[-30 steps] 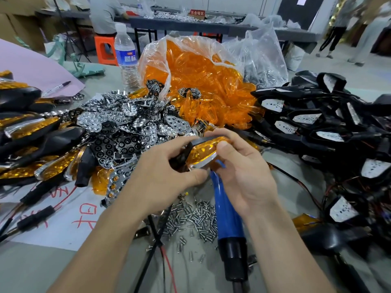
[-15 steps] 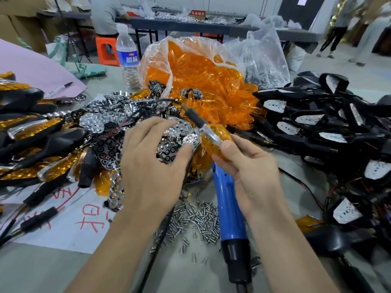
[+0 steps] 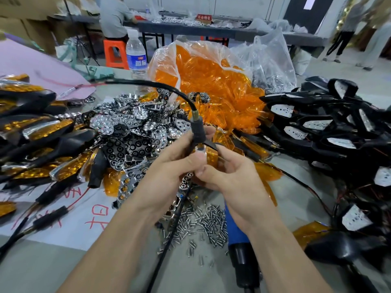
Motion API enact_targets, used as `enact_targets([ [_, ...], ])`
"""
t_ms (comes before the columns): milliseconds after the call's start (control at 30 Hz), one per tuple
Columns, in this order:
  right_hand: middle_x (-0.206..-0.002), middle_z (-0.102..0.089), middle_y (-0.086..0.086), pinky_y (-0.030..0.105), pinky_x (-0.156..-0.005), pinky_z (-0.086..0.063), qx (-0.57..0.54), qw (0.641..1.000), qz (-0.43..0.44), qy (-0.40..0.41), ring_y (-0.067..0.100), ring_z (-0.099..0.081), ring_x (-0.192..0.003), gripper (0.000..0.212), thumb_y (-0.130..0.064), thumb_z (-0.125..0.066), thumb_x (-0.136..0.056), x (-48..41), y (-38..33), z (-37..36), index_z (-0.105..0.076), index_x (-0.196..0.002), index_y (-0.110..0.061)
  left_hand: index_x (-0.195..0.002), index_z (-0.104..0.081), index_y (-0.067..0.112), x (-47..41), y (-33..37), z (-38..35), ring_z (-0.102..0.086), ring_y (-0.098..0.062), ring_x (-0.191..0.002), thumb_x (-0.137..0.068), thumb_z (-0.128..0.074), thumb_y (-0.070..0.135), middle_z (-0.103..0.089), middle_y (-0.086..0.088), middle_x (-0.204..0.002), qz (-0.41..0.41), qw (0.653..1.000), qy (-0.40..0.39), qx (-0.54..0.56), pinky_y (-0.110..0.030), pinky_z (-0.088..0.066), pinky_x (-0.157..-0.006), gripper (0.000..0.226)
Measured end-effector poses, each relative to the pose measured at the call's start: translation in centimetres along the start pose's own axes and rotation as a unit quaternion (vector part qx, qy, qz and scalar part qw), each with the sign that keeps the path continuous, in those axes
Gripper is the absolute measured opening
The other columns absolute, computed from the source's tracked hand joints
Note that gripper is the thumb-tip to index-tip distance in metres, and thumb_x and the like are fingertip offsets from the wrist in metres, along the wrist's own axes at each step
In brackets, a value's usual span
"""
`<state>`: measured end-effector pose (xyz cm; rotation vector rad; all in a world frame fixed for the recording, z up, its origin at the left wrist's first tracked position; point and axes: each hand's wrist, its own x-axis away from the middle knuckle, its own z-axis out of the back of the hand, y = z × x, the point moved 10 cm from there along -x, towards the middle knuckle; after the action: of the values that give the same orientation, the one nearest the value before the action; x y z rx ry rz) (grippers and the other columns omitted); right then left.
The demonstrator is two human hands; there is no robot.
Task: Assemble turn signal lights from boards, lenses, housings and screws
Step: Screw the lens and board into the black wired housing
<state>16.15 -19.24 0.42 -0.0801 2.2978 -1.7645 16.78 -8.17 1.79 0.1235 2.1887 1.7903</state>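
Both my hands hold one turn signal light [image 3: 208,154] upright over the table's middle, its black stalk and cable rising and arching to the left. My left hand [image 3: 169,166] grips the stalk side with the thumb pressed on the amber lens. My right hand [image 3: 230,176] grips the light from below and the right. Chrome reflector boards [image 3: 131,132] lie heaped behind my hands. Loose amber lenses [image 3: 211,81] fill a clear bag at the back. Black housings [image 3: 323,127] with white boards pile up at the right. Screws [image 3: 203,225] lie scattered below my hands.
A blue electric screwdriver [image 3: 237,235] lies under my right wrist. Several finished lights [image 3: 42,132] are stacked at the left. A water bottle [image 3: 136,58] stands at the back. White paper with red writing [image 3: 84,210] covers the front left. A person sits at a far table.
My left hand came off the reflector pile and joined the right on the light. The light has been turned upright, its stalk now pointing up and its cable swung to the left.
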Motion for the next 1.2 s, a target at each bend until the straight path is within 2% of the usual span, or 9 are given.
enact_targets([
  [67, -0.098, -0.078, 0.005, 0.029, -0.080, -0.060, 0.004, 1.000, 0.016, 0.004, 0.017, -0.073, -0.091, 0.034, -0.002, -0.080, -0.083, 0.0, -0.4, -0.3, -0.078, -0.113, -0.017, -0.125, -0.073, 0.030, 0.0, 0.3, 0.1, -0.068, -0.014, -0.112, -0.087, -0.065, 0.019, -0.071, 0.004, -0.130, -0.016, 1.000, -0.005, 0.000, -0.044, -0.045, -0.108, 0.041],
  [200, -0.097, -0.076, 0.010, 0.054, -0.089, -0.062, -0.018, 0.999, 0.026, 0.011, 0.026, -0.071, -0.091, 0.034, -0.002, -0.081, -0.081, -0.1, -0.2, -0.8, -0.077, -0.113, -0.011, -0.121, -0.075, 0.031, -0.2, 0.2, 0.3, -0.066, -0.016, -0.121, -0.087, -0.067, 0.028, -0.072, 0.003, -0.129, -0.032, 0.999, -0.006, 0.009, -0.035, -0.049, -0.104, 0.035],
  [367, -0.100, -0.077, 0.011, 0.058, -0.090, -0.060, -0.032, 0.999, 0.036, 0.017, 0.026, -0.071, -0.093, 0.038, -0.006, -0.082, -0.078, 0.0, -0.2, -0.8, -0.078, -0.115, -0.013, -0.123, -0.065, 0.005, -0.2, 0.6, -0.4, -0.068, -0.003, -0.083, -0.095, -0.058, 0.025, -0.073, 0.013, -0.087, -0.053, 0.998, -0.016, 0.006, -0.015, -0.052, -0.079, 0.035],
  [467, -0.104, -0.077, 0.011, 0.055, -0.088, -0.062, -0.033, 0.998, 0.049, 0.009, 0.025, -0.071, -0.096, 0.042, -0.004, -0.081, -0.079, 0.0, -0.4, -1.0, -0.080, -0.113, -0.029, -0.124, -0.060, -0.003, -0.2, 0.9, -0.7, -0.062, 0.002, -0.071, -0.096, -0.056, 0.017, -0.067, 0.017, -0.073, -0.067, 0.998, -0.018, 0.007, -0.010, -0.048, -0.071, 0.035],
  [600, -0.102, -0.079, 0.012, 0.039, -0.071, -0.064, -0.031, 0.998, 0.042, 0.017, 0.027, -0.074, -0.089, 0.039, -0.008, -0.081, -0.080, 0.3, -0.3, -0.8, -0.081, -0.110, -0.032, -0.116, -0.066, 0.004, -0.2, 1.1, -0.6, -0.067, -0.008, -0.089, -0.094, -0.057, 0.018, -0.072, 0.006, -0.093, -0.064, 0.998, -0.002, 0.012, -0.019, -0.054, -0.081, 0.028],
  [800, -0.092, -0.078, 0.014, 0.042, -0.065, -0.063, 0.016, 0.999, 0.023, 0.040, 0.024, -0.072, -0.076, 0.025, -0.026, -0.085, -0.081, 0.1, -0.2, -0.6, -0.081, -0.105, -0.018, -0.115, -0.072, 0.012, -0.4, 0.9, 0.4, -0.071, -0.021, -0.102, -0.095, -0.058, 0.032, -0.076, -0.006, -0.108, -0.047, 0.995, 0.073, -0.052, -0.032, -0.057, -0.092, 0.031],
  [933, -0.083, -0.075, 0.007, 0.050, -0.065, -0.061, 0.074, 0.997, -0.022, 0.013, 0.023, -0.068, -0.067, 0.028, -0.013, -0.081, -0.079, 0.1, 0.5, -0.3, -0.079, -0.106, -0.019, -0.112, -0.076, 0.015, -0.3, 0.6, 1.8, -0.073, -0.022, -0.089, -0.095, -0.064, 0.047, -0.078, -0.009, -0.102, -0.017, 0.992, 0.111, -0.049, -0.033, -0.058, -0.080, 0.038],
  [1100, -0.073, -0.074, 0.011, 0.032, -0.053, -0.054, 0.063, 0.996, -0.031, 0.060, 0.023, -0.061, -0.053, 0.029, -0.009, -0.085, -0.076, 0.5, 0.9, 0.6, -0.082, -0.102, -0.019, -0.102, -0.081, 0.018, 0.3, -0.5, 3.0, -0.073, -0.024, -0.093, -0.079, -0.068, 0.061, -0.079, -0.016, -0.098, 0.013, 0.988, 0.150, -0.024, -0.043, -0.052, -0.098, 0.050],
  [1200, -0.071, -0.073, 0.012, 0.028, -0.050, -0.052, 0.073, 0.996, -0.032, 0.045, 0.022, -0.060, -0.052, 0.025, -0.002, -0.085, -0.078, 0.2, 0.5, 0.5, -0.083, -0.097, -0.018, -0.094, -0.081, 0.016, 0.1, -0.3, 3.2, -0.071, -0.021, -0.087, -0.075, -0.074, 0.053, -0.078, -0.014, -0.093, 0.017, 0.988, 0.153, -0.005, -0.042, -0.050, -0.093, 0.042],
])
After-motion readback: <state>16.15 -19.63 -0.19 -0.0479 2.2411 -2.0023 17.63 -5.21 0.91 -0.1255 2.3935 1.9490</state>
